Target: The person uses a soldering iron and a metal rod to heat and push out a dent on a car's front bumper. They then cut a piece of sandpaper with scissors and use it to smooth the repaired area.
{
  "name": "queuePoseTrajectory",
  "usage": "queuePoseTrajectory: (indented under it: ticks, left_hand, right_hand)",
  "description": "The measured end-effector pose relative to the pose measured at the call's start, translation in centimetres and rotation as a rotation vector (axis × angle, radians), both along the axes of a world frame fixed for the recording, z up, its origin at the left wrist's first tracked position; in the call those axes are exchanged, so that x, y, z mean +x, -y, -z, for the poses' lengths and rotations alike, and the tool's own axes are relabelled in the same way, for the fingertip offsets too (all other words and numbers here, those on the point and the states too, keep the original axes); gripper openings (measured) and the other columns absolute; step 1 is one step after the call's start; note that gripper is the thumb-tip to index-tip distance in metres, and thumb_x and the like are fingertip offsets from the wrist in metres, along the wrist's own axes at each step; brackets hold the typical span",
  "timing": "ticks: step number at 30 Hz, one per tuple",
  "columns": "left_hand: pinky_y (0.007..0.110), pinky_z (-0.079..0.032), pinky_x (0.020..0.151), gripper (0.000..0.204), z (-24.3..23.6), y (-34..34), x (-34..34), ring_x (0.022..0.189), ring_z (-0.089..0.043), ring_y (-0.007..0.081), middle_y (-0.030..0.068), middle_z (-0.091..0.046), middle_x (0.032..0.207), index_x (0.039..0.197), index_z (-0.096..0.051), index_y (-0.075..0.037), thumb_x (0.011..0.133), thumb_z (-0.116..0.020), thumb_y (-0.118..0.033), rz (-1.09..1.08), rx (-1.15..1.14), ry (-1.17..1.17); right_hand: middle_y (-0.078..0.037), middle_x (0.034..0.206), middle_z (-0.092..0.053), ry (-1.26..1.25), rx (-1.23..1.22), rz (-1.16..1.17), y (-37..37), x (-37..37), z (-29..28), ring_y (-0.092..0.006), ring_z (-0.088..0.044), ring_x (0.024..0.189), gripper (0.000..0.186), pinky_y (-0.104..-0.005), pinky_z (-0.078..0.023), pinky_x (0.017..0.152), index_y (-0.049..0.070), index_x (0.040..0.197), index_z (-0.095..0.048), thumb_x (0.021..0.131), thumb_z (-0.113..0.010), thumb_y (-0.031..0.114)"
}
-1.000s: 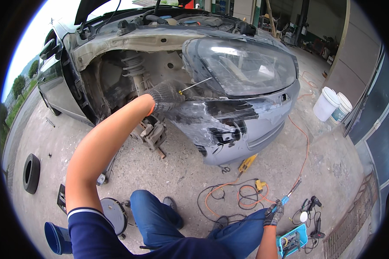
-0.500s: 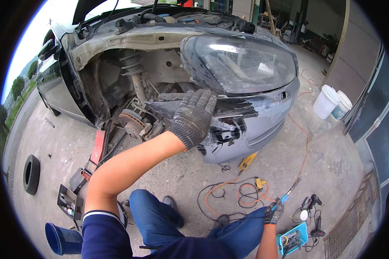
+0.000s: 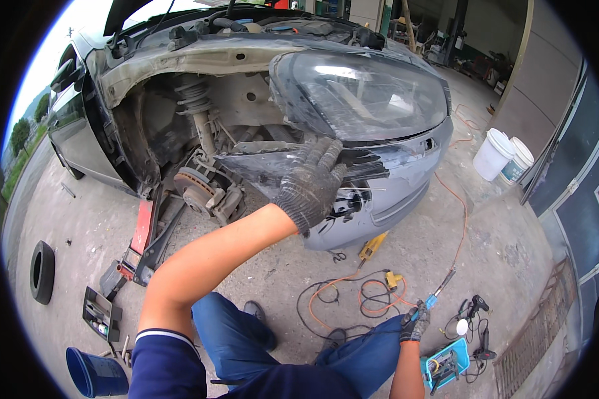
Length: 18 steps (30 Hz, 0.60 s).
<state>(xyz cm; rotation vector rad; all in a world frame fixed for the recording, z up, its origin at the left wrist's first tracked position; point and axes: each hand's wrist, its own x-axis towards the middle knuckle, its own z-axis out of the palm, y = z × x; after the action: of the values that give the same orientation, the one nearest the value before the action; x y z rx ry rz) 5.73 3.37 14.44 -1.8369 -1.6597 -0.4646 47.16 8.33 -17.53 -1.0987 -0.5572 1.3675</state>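
Note:
My left hand (image 3: 307, 183), in a dark knit glove, rests on the torn corner of a grey car bumper (image 3: 406, 189), just below the headlight (image 3: 366, 96). Its fingers are stretched out and lie flat; the thumb is hidden. A thin pale rod (image 3: 366, 189) juts out to the right beside this hand; whether the hand touches it I cannot tell. Low on the right, by my knee, my right hand (image 3: 416, 323), also gloved, is closed round a blue-handled tool (image 3: 432, 301) with a slim metal barrel pointing up and away.
Behind the bumper, the open wheel well shows a rusty brake disc (image 3: 194, 187). A red jack (image 3: 140, 229) stands below. Cords and an orange hose (image 3: 464, 229) cross the floor. Nearby are a turquoise basket (image 3: 464, 356), blue bucket (image 3: 100, 376), toolbox (image 3: 113, 312), tyre (image 3: 42, 272) and white pails (image 3: 494, 154).
My left hand has slid slightly right along the bumper, and the thin rod now shows beside it. The right hand keeps its hold on the tool. The whole view has shifted a little.

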Motion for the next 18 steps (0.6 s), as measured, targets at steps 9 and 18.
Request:
queuePoseTrajectory:
  ticks: [9,18]
  left_hand:
    - [0.045,-0.052,0.077,0.039,7.3,4.4,4.7,0.096,-0.064,0.0345,0.0161,-0.062,0.113,0.120,-0.060,-0.011,0.082,-0.057,-0.020,0.287,-0.775,0.320]
    - [0.046,-0.048,0.082,0.033,27.7,11.1,4.1,0.097,-0.061,0.0372,0.0186,-0.065,0.102,0.108,-0.063,-0.011,0.087,-0.058,-0.035,0.175,-0.956,1.110]
  right_hand:
    - [-0.002,0.057,-0.050,0.035,-0.046,-0.013,-0.2,1.1,0.8,-0.0156,-0.044,0.036,0.021,-0.0284,-0.034,0.030,0.009,0.104,-0.055,0.094,-0.055,0.027]
    - [-0.002,0.057,-0.050,-0.120,-0.133,-0.041,-0.4,1.3,0.4,-0.0159,-0.043,0.036,0.022,-0.0283,-0.033,0.031,0.011,0.104,-0.054,0.093,-0.054,0.030]
